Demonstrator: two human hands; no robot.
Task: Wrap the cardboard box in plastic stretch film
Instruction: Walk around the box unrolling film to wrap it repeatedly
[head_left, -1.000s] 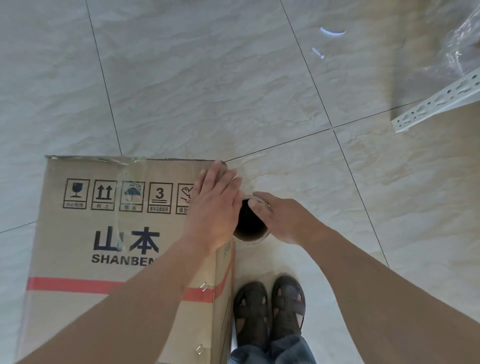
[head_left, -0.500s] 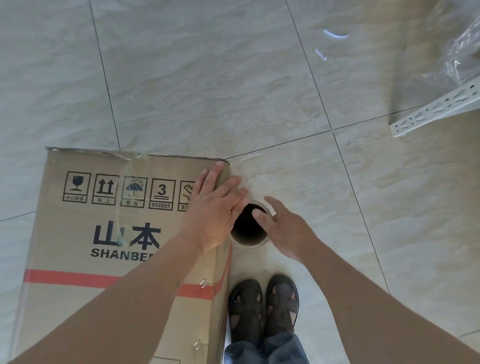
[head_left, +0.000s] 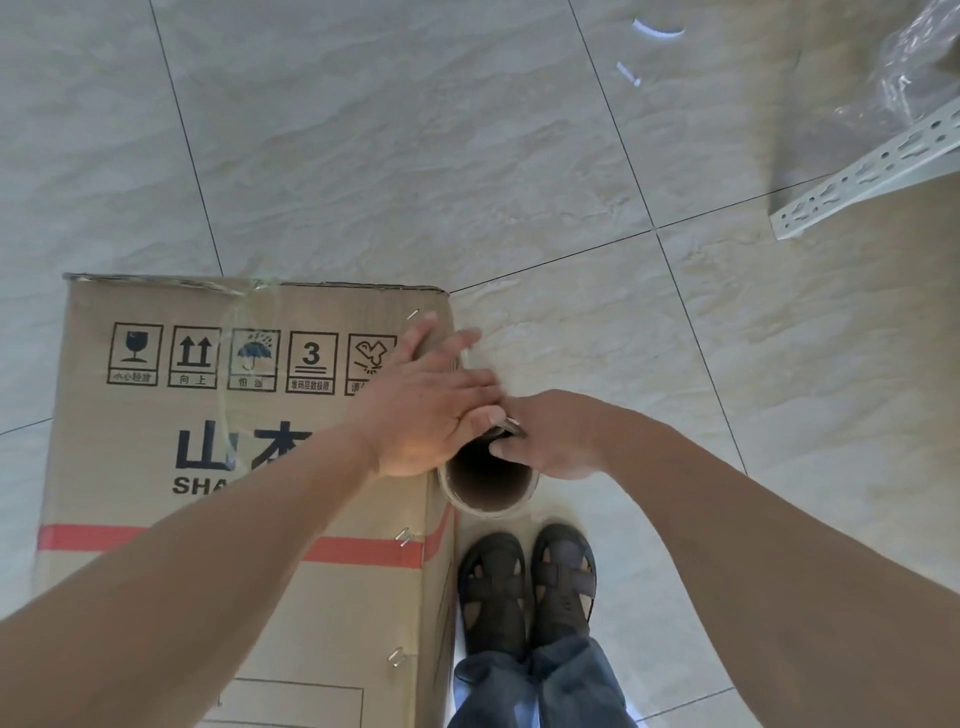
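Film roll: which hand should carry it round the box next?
Right. The right hand already grips the rim of the film roll beside the box corner; the left hand lies flat on the cardboard box, probably pinning the film.

You are working with both arms bare, no sleeves reaching into view, and nothing is showing on either wrist. Your left hand (head_left: 426, 410) and right hand (head_left: 553, 436) are wearing no gloves. You are wearing dark brown closed-toe sandals (head_left: 527, 587) with cut-out openings and a strap across each instep, and faded blue jeans (head_left: 540, 691) whose hems are bunching over them.
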